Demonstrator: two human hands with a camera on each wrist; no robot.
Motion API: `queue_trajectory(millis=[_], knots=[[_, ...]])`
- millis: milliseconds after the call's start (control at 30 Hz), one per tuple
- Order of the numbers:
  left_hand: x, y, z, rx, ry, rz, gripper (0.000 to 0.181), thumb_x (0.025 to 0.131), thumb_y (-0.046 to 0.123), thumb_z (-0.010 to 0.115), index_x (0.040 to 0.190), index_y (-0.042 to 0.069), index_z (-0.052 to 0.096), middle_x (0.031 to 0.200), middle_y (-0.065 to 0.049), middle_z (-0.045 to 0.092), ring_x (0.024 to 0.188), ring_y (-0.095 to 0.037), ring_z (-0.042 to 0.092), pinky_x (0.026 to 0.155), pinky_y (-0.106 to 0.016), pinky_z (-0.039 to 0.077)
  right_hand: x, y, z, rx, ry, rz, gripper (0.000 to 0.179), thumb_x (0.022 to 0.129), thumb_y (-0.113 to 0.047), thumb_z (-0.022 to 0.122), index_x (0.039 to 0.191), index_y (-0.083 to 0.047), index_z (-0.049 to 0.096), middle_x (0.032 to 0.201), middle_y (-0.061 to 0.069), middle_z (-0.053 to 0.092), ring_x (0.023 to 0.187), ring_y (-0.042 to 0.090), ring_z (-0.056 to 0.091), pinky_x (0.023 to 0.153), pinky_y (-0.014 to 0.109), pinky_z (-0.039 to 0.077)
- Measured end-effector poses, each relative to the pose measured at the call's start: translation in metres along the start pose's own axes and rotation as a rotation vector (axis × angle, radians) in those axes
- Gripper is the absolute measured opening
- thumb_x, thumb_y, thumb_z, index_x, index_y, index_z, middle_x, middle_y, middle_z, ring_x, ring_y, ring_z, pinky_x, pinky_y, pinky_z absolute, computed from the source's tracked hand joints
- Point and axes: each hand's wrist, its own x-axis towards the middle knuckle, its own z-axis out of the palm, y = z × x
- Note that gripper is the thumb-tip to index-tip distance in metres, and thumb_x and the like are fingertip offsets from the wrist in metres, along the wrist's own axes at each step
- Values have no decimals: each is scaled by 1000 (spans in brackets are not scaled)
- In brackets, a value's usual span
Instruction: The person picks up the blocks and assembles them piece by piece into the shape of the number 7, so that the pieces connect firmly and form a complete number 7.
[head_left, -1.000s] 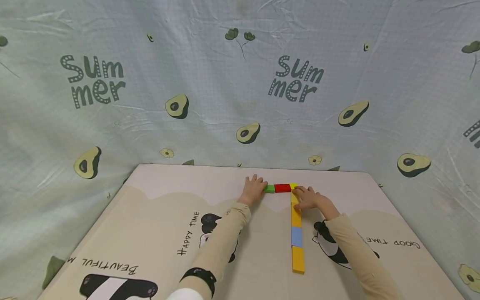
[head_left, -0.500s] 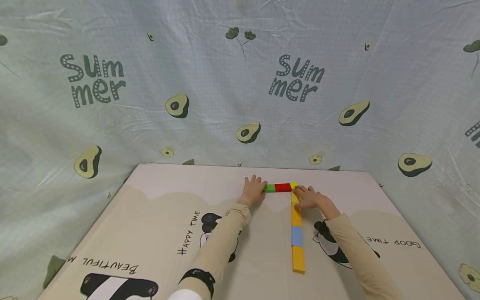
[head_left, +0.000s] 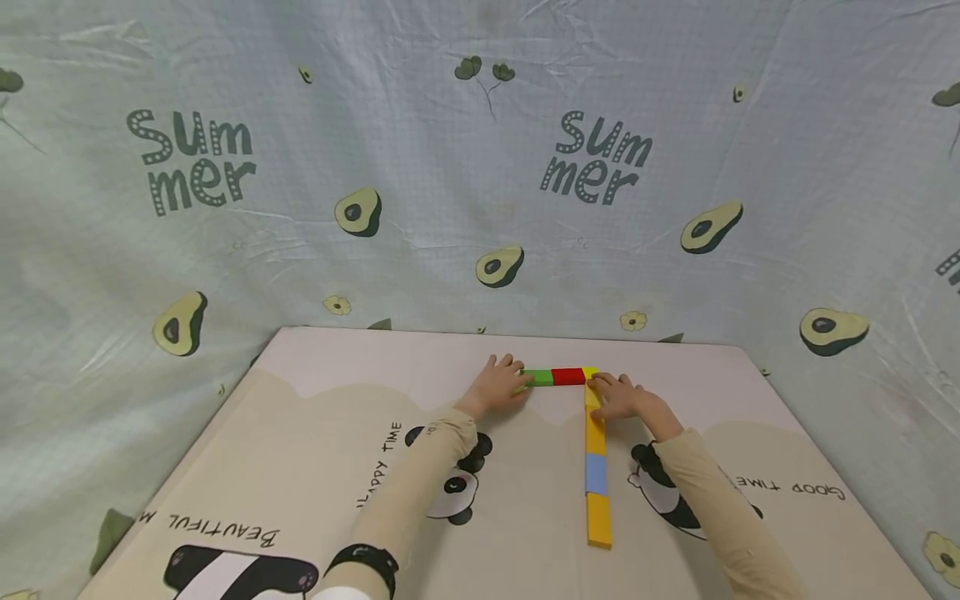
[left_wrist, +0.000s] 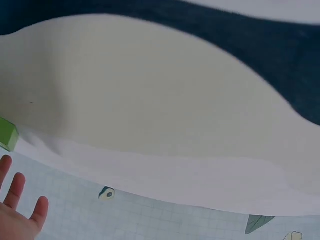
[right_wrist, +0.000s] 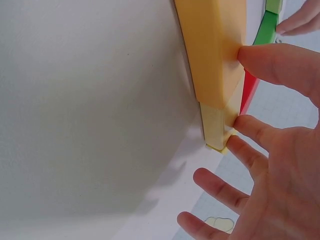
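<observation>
Flat coloured blocks form a corner on the table. Along its far arm lie a green block (head_left: 538, 377) and a red block (head_left: 567, 377); the right wrist view also shows a lighter green piece (right_wrist: 273, 6). Down the near arm run yellow blocks (head_left: 595, 433) and a blue block (head_left: 596, 473). My left hand (head_left: 498, 387) is at the green end, fingers spread in the left wrist view beside the green block (left_wrist: 7, 134); whether it touches is unclear. My right hand (head_left: 622, 397) rests extended fingertips against the sides of the yellow blocks (right_wrist: 210, 60) near the corner.
The pale table mat (head_left: 525, 500) bears printed pandas and lettering. A hanging sheet (head_left: 420, 167) with avocado prints encloses the table's back and sides. The lowest yellow block (head_left: 598, 521) ends the row toward me.
My left hand has shifted slightly left and toward me, uncovering more of the green end. My right hand and the row of blocks look unmoved.
</observation>
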Motion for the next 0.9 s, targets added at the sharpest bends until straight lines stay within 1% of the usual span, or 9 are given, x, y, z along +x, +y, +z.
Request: queue_trajectory(millis=[133, 200, 433, 533, 667, 733, 900], knots=[[-3, -4, 2, -44, -43, 9, 33, 90, 36, 45, 121, 29, 53, 118, -3, 54, 109, -21, 42, 95, -48, 32, 1, 0, 0, -3, 0, 4, 64, 78, -32, 56, 132, -3, 37, 139, 23, 27, 118, 48, 29, 91, 68, 24], [-3, -3, 2, -44, -60, 6, 36, 89, 38, 45, 124, 31, 50, 118, -2, 53, 110, -20, 41, 95, -47, 32, 2, 1, 1, 0, 3, 0, 64, 78, -32, 56, 132, -2, 37, 139, 23, 27, 118, 48, 28, 91, 68, 24], [-5, 1, 0, -57, -53, 5, 36, 90, 37, 44, 124, 30, 51, 115, -3, 53, 108, -20, 42, 94, -47, 33, 1, 1, 0, 8, -2, 1, 64, 79, -32, 56, 133, -2, 36, 140, 23, 26, 120, 49, 26, 92, 69, 22], [-5, 2, -1, -63, -63, 0, 36, 91, 37, 43, 125, 30, 50, 116, -4, 52, 108, -20, 42, 93, -47, 33, 1, 1, 0, 2, -3, 3, 65, 80, -33, 56, 133, -3, 35, 141, 23, 26, 120, 49, 26, 92, 69, 22], [-4, 2, -1, -61, -76, -12, 37, 91, 38, 42, 127, 31, 48, 119, -3, 51, 110, -20, 41, 94, -48, 33, 0, 2, 0, -20, 5, -1, 64, 79, -34, 55, 133, -4, 36, 140, 22, 27, 118, 48, 28, 92, 68, 22], [-5, 2, 0, -64, -72, -15, 37, 91, 38, 43, 127, 31, 48, 119, -3, 51, 110, -20, 41, 94, -48, 33, 0, 3, 1, -39, 12, -5, 64, 80, -35, 55, 133, -5, 36, 140, 21, 28, 117, 47, 29, 93, 68, 22], [-5, 3, 3, -66, -83, -22, 38, 91, 39, 41, 128, 32, 47, 122, -3, 50, 111, -19, 41, 94, -47, 33, -2, 3, 3, -90, 38, -16, 64, 81, -38, 54, 133, -7, 37, 140, 18, 30, 115, 44, 32, 92, 64, 25]])
